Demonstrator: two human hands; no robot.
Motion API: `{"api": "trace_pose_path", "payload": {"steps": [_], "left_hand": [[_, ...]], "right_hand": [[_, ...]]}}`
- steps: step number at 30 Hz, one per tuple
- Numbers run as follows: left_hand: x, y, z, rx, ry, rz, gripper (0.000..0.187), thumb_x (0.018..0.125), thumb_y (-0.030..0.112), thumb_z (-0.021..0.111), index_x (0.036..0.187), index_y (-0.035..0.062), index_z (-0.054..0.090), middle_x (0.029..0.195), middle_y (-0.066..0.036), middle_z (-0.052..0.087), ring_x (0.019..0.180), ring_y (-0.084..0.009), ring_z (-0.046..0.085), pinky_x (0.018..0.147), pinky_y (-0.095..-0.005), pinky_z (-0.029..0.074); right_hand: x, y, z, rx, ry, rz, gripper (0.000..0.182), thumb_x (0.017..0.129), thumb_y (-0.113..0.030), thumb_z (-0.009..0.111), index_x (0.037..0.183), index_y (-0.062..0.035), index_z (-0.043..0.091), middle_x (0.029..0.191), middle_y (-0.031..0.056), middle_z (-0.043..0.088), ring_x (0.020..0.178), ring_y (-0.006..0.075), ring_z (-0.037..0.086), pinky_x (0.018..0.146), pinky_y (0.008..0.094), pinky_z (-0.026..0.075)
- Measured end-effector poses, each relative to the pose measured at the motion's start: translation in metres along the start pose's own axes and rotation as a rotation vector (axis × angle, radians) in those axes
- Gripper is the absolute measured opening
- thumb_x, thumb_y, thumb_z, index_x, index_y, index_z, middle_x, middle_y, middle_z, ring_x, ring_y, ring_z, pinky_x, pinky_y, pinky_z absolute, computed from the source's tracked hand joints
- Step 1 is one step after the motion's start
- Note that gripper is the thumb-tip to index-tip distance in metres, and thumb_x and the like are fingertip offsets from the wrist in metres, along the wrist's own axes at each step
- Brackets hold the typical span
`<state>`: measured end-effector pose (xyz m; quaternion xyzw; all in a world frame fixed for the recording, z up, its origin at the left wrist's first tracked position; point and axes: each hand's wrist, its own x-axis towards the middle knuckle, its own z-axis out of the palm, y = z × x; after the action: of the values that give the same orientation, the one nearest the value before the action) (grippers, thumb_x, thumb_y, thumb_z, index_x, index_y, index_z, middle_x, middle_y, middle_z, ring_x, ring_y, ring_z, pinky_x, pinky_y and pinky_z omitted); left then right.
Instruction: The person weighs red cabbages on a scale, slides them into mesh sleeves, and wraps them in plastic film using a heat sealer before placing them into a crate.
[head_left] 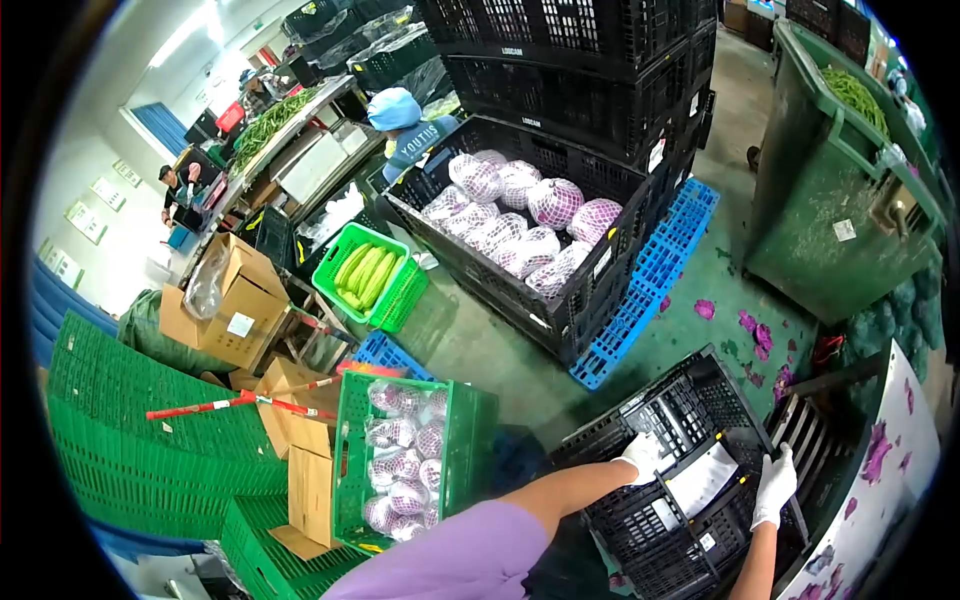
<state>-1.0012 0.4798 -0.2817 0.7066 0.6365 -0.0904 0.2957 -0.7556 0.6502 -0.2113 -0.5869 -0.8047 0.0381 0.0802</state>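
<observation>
A black plastic crate [640, 540] with lattice walls lies tilted in front of me at the lower right, white labels on its panels. My left hand [648, 458], in a white glove, is closed on a panel edge near the crate's middle. At the crate's right edge, my right hand [774, 486], also gloved in white, grips the rim with its thumb up. Just left of the crate stands a green crate [470, 425] holding several purple cabbages [408, 497] in white foam nets. The fingertips of both hands are partly hidden.
Stacked black crates [570, 95] stand on a blue pallet [655, 285], the front one holding netted cabbages. A green bin [840, 200] is at the right. Purple leaves [760, 335] litter the floor. A light-green crate [400, 300] holds long green vegetables. A co-worker in a blue cap [393, 110] is behind.
</observation>
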Motion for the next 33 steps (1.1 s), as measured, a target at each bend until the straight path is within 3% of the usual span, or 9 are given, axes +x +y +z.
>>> {"api": "trace_pose_path", "payload": {"steps": [3, 6, 9, 15, 18, 21, 24, 28, 33], "left_hand": [[-0.033, 0.006, -0.007, -0.102, 0.177, 0.088, 0.078, 0.073, 0.047, 0.074, 0.135, 0.0057, 0.05, 0.116, -0.014, 0.064, 0.118, -0.0307, 0.053, 0.103, -0.0458, 0.036], [-0.088, 0.014, -0.005, -0.135, 0.272, 0.277, 0.038, 0.061, 0.038, 0.079, 0.073, 0.0025, 0.073, 0.083, -0.016, 0.068, 0.09, -0.0333, 0.064, 0.086, -0.0432, 0.049], [-0.149, 0.022, 0.007, -0.151, 0.051, 0.433, 0.046, 0.055, 0.039, 0.085, 0.077, 0.0024, 0.069, 0.081, -0.014, 0.066, 0.083, -0.0322, 0.066, 0.073, -0.0422, 0.052], [-0.106, 0.011, 0.054, -0.701, -0.515, 0.346, 0.052, 0.095, 0.05, 0.047, 0.096, 0.002, 0.065, 0.088, -0.018, 0.069, 0.083, -0.0414, 0.065, 0.074, -0.0509, 0.049], [-0.095, 0.018, 0.033, -0.292, -0.095, 0.612, 0.035, 0.086, 0.038, 0.059, 0.094, 0.0048, 0.068, 0.091, -0.018, 0.065, 0.088, -0.038, 0.063, 0.081, -0.0477, 0.049], [-0.054, 0.008, 0.081, 0.06, 0.294, 1.026, 0.032, 0.08, 0.027, 0.061, 0.104, 0.0074, 0.065, 0.105, -0.008, 0.063, 0.103, -0.0242, 0.058, 0.102, -0.0444, 0.039], [-0.036, 0.023, 0.074, 0.244, -0.142, 0.87, 0.04, 0.081, 0.026, 0.062, 0.115, 0.0045, 0.061, 0.119, -0.012, 0.059, 0.118, -0.0251, 0.052, 0.113, -0.0457, 0.03], [-0.019, 0.035, 0.085, 0.395, 0.137, 1.039, 0.041, 0.084, 0.032, 0.065, 0.114, 0.0049, 0.062, 0.122, -0.011, 0.058, 0.123, -0.0274, 0.048, 0.113, -0.0469, 0.03], [-0.001, 0.049, 0.092, 0.285, 0.037, 1.027, 0.035, 0.087, 0.036, 0.063, 0.107, 0.0085, 0.067, 0.115, -0.009, 0.061, 0.119, -0.0273, 0.05, 0.11, -0.0439, 0.032]], "right_hand": [[-0.02, 0.001, -0.001, 0.322, 0.148, -0.032, 0.045, 0.088, -0.004, 0.069, 0.132, -0.0073, 0.059, 0.063, 0.0065, 0.046, 0.054, 0.0172, 0.041, 0.058, 0.0332, 0.045], [-0.055, -0.011, -0.014, 0.379, 0.13, 0.099, 0.026, 0.092, -0.008, 0.064, 0.118, -0.0047, 0.065, 0.064, 0.0097, 0.055, 0.056, 0.0205, 0.052, 0.059, 0.0346, 0.047], [-0.104, 0.018, 0.036, 0.262, -0.045, 0.102, 0.018, 0.087, -0.019, 0.07, 0.093, -0.0024, 0.069, 0.075, 0.0176, 0.068, 0.068, 0.0313, 0.068, 0.065, 0.0395, 0.053], [-0.192, 0.06, 0.149, 0.113, -0.503, -0.021, 0.043, 0.085, -0.048, 0.062, 0.088, -0.0059, 0.072, 0.093, 0.018, 0.071, 0.091, 0.0348, 0.068, 0.088, 0.0471, 0.048], [-0.205, 0.042, 0.156, -0.052, -0.612, -0.114, 0.028, 0.088, -0.032, 0.062, 0.098, -0.0078, 0.071, 0.093, 0.0168, 0.069, 0.09, 0.0362, 0.067, 0.08, 0.0411, 0.053], [-0.203, -0.015, 0.098, 0.266, -0.435, 0.492, 0.022, 0.087, -0.023, 0.059, 0.099, -0.0075, 0.069, 0.1, 0.0195, 0.069, 0.098, 0.0369, 0.066, 0.085, 0.0442, 0.052], [-0.221, 0.0, 0.114, 0.289, -0.295, 0.562, 0.022, 0.088, -0.025, 0.064, 0.101, -0.0081, 0.062, 0.1, 0.0201, 0.066, 0.099, 0.039, 0.064, 0.087, 0.0456, 0.05], [-0.239, 0.011, 0.111, 0.181, -0.079, 0.678, 0.044, 0.075, -0.032, 0.081, 0.104, -0.0084, 0.057, 0.101, 0.0142, 0.065, 0.093, 0.0345, 0.065, 0.079, 0.0438, 0.052], [-0.229, 0.021, 0.107, 0.15, -0.494, 0.634, 0.056, 0.075, -0.04, 0.079, 0.11, -0.0032, 0.057, 0.11, 0.0184, 0.065, 0.102, 0.0339, 0.066, 0.087, 0.0406, 0.053]]}}
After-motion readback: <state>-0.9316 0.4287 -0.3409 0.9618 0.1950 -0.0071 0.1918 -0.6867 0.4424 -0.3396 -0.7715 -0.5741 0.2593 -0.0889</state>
